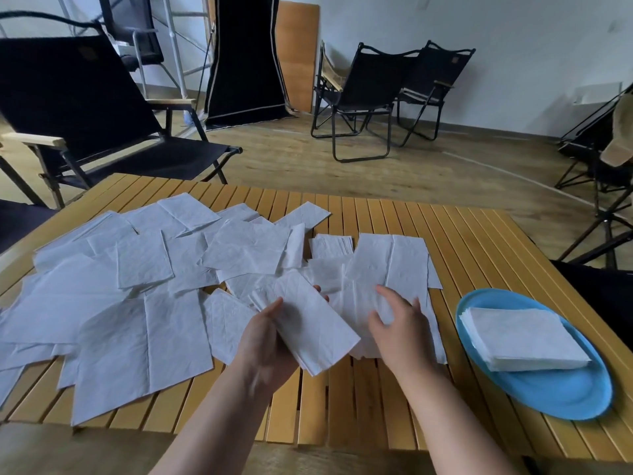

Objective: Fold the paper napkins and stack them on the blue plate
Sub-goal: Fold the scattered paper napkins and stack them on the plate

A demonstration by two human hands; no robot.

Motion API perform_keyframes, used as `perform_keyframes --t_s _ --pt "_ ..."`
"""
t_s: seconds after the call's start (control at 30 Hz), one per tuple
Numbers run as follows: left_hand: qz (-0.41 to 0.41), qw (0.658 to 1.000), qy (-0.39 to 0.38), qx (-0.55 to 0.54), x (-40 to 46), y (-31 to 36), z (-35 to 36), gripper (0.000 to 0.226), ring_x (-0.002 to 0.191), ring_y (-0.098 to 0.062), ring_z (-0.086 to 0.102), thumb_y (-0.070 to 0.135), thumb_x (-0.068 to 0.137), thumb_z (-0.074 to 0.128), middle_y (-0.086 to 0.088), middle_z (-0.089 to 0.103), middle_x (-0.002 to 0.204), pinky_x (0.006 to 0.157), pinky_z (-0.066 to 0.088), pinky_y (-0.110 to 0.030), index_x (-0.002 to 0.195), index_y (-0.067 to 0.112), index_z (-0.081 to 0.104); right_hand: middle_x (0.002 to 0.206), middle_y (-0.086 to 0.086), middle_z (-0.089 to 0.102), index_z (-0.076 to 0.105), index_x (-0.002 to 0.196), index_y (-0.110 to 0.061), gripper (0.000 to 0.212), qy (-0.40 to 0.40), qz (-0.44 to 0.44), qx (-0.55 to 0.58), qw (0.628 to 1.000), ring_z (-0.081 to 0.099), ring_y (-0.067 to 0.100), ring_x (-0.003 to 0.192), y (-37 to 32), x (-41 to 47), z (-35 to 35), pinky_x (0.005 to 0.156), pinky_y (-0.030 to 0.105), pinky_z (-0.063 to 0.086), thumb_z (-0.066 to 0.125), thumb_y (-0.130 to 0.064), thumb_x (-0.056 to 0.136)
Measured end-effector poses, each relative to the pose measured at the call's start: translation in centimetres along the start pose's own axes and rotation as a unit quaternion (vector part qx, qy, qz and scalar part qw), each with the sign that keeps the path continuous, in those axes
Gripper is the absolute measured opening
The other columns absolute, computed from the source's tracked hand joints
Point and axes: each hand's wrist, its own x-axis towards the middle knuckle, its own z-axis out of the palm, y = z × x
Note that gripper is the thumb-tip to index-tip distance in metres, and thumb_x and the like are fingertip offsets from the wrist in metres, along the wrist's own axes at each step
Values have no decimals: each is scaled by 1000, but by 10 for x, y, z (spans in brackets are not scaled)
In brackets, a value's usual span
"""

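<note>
Clearly no readable writing or brand is showing on anything here; the small patch on the back of the black folding chair (82, 108) at the far left is too small to read.

A person's left hand (265, 341) is gripping a folded napkin (313, 329), thumb on top near its far end and fingers (320, 292) curling round from beneath, their tips peeking out past the far edge. This napkin is a long narrow strip, and its long axis is running diagonally from far-left down to near-right, with the near-right end hanging free above the desk (479, 234). The right hand (399, 323) is hovering just beside it, palm down, fingers spread and loosely bent over a flat napkin (387, 269) lying on the slats; whether they are touching that sheet I cannot tell.

A wide pile of unfolded white napkins (137, 286) is sprawling across the left and middle of the yellow slatted desk, sheets overlapping at all angles. At the right, near the desk's edge, a blue plate (561, 399) is carrying a neat stack of folded napkins (520, 339), squared up and sitting toward the plate's far-left side.

Two more black folding chairs (387, 97) are standing on the wooden floor by the white wall.
</note>
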Motion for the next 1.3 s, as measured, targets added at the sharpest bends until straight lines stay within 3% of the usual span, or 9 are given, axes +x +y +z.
perform_keyframes --t_s 0.13,0.23,0.37,0.53,0.63,0.77,0.9,1.07,1.3 --pt "7 1000 0 26 -1 -1 1 34 118 -34 65 20 105 41 -19 69 124 107 43 -54 128 5 62 161 -3 33 40 152 -24 60 -95 32 -5 995 16 20 152 29 12 8 125 46 16 63 -16 97" --pt "15 999 8 44 -1 -2 1 31 115 -33 67 11 103 41 -17 71 121 108 42 -54 126 7 62 159 -5 36 41 151 -25 56 -92 44 23 995 9 20 153 34 18 14 124 50 22 60 -20 99" --pt "16 998 9 60 -1 -3 3 31 114 -33 67 9 103 39 -17 72 120 104 45 -51 122 5 64 154 -6 44 50 146 -25 44 -69 31 -12 997 16 20 152 36 21 19 125 43 19 52 -17 103" --pt "23 998 4 64 0 -3 1 29 116 -35 66 9 103 39 -18 71 121 108 42 -55 121 6 62 148 -1 53 63 135 -26 35 -26 49 -35 998 15 27 153 37 19 15 115 48 40 49 -20 104" --pt "27 997 12 71 2 -4 0 31 116 -35 66 9 102 40 -18 70 122 108 42 -56 127 8 59 136 1 64 69 126 -26 29 7 35 -1 999 34 29 148 36 18 12 110 39 42 52 -29 103" --pt "29 996 19 82 1 -4 -1 30 113 -34 68 8 102 41 -18 71 120 102 47 -53 126 8 59 100 -6 75 74 107 -20 18 72 0 82 994 68 16 105 24 15 0 87 33 59 62 -30 98" --pt "26 995 26 91 2 -4 -1 31 111 -34 69 8 102 41 -18 72 119 97 49 -52 128 7 59 74 -7 67 64 83 -20 20 85 21 170 982 62 6 70 17 15 -13 54 14 42 59 -32 99" --pt "27 996 24 85 0 -5 0 29 111 -36 68 9 103 40 -19 72 119 105 44 -57 124 10 59 79 -2 69 65 82 -22 22 75 72 195 975 67 19 79 25 13 -10 62 29 52 56 -28 102" --pt "-10 998 21 57 -2 -2 2 36 117 -41 64 27 105 38 -24 70 120 108 42 -58 126 6 58 104 -24 69 70 120 -23 24 62 -89 192 975 61 -18 98 -13 -5 -10 75 1 48 61 -20 98"
